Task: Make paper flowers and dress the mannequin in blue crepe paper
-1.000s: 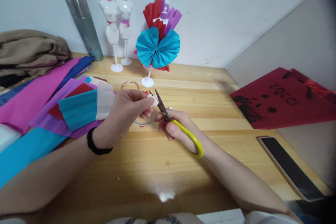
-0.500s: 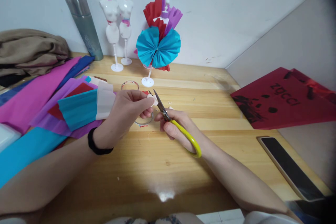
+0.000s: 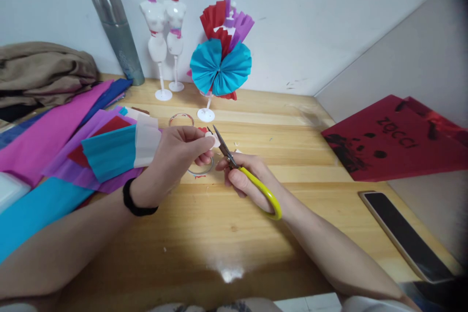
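Note:
My left hand (image 3: pixel 183 153), with a black band at the wrist, pinches a small white piece (image 3: pixel 214 140) between thumb and fingertips. My right hand (image 3: pixel 252 178) is closed on yellow-handled scissors (image 3: pixel 260 188). Their dark blades point up and left, parted, around or right beside the white piece; which, I cannot tell exactly. Just beyond my hands stands a small white dress form (image 3: pixel 205 115) wearing a pleated blue paper fan (image 3: pixel 221 68) with red and purple pleats above. Under my left hand, a ring-shaped tape roll (image 3: pixel 201 168) partly shows.
Two bare white mannequins (image 3: pixel 156 48) and a steel bottle (image 3: pixel 122 39) stand by the wall. Coloured paper (image 3: pixel 109 146) and brown cloth (image 3: pixel 44 70) lie left. A red bag (image 3: pixel 395 141) and a phone (image 3: pixel 405 234) are at right. Another ring (image 3: pixel 182 116) lies behind my left hand.

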### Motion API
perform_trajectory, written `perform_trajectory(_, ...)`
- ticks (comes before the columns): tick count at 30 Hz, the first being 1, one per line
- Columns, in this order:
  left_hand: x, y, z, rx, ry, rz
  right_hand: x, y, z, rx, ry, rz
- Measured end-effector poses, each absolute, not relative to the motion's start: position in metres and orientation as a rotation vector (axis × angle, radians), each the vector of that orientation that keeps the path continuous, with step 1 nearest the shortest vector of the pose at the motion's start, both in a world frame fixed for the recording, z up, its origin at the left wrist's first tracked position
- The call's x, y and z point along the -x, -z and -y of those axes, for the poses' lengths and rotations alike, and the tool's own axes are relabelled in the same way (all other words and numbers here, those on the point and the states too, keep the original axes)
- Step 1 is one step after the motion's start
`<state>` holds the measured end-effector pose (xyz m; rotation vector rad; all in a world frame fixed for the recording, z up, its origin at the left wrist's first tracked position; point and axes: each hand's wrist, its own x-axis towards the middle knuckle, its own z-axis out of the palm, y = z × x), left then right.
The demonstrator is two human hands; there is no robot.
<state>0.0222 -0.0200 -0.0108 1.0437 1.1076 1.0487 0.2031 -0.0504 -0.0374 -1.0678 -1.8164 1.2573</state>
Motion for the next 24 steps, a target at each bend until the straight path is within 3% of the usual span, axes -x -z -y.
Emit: perform_trajectory(24, -0.02, 0.011, 0.019, -1.1, -1.018, -1.075, -0.211, 0.027, 0.047, 1.051, -1.318, 1.881)
